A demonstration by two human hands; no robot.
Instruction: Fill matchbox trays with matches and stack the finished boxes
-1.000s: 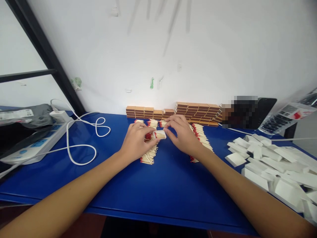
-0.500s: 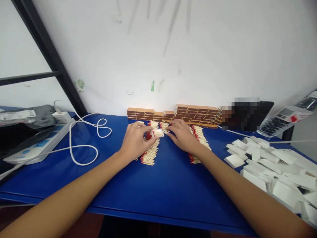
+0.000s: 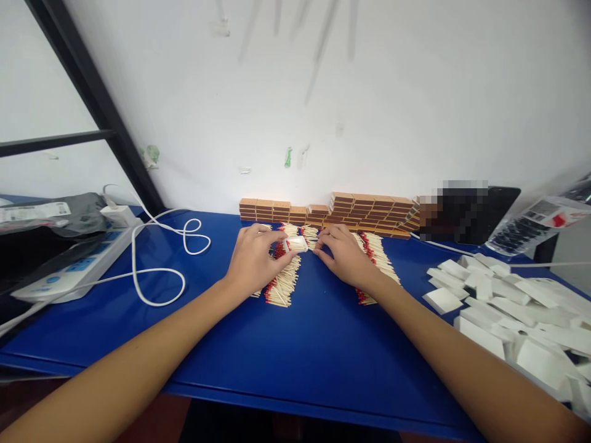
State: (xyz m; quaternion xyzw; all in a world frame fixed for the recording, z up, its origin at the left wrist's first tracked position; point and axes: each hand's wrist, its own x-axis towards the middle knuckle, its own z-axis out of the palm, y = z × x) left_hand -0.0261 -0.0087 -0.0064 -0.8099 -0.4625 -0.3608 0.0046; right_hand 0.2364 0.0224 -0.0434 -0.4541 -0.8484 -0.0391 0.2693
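Note:
My left hand (image 3: 253, 258) pinches a small white matchbox tray (image 3: 296, 244) between thumb and fingers, just above a heap of red-tipped matches (image 3: 282, 284) on the blue table (image 3: 286, 344). My right hand (image 3: 344, 255) is beside the tray, its fingertips down on the matches near the tray's right end and curled as if pinching some. A second spread of matches (image 3: 376, 255) lies under and to the right of that hand.
Brown matchbox sleeves (image 3: 364, 212) are stacked along the wall. A pile of white trays (image 3: 512, 307) fills the table's right side. At the left lie a power strip (image 3: 64, 271) and looped white cable (image 3: 159, 271); a dark pouch (image 3: 484, 212) sits at the back right.
Both hands have moved slightly away from me and lowered onto the matches. The right hand left the tray's end and now touches the matches beside it.

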